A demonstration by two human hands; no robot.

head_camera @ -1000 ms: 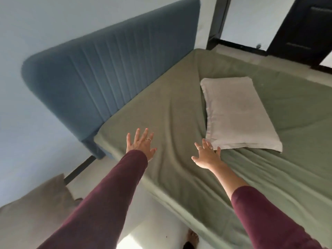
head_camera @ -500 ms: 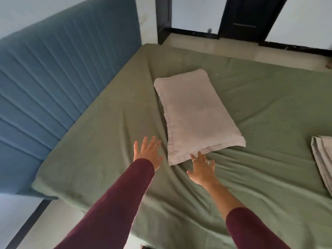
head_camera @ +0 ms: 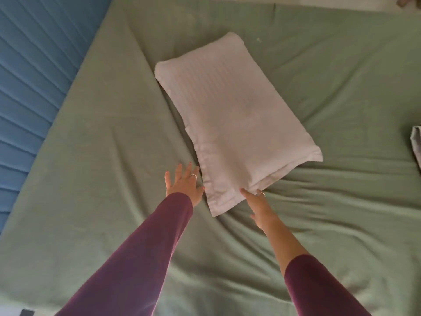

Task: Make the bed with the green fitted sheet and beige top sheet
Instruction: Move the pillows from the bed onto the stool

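The green fitted sheet (head_camera: 95, 156) covers the mattress, with creases running across its near half. A pale beige pillow (head_camera: 234, 115) lies on it at a slant. My left hand (head_camera: 183, 185) is spread flat with straight fingers just left of the pillow's near corner. My right hand (head_camera: 258, 202) reaches to the pillow's near edge; its fingertips go under the flap, so their hold is hidden. A folded pale sheet (head_camera: 416, 147) peeks in at the right edge of the bed.
The blue ribbed headboard (head_camera: 34, 65) runs along the left side of the bed. Pale floor shows past the bed's far edge at the top and at the bottom left corner.
Both hands have moved forward across the green sheet from the bed's near corner to the pillow's near end. The view has swung right and down over the bed.
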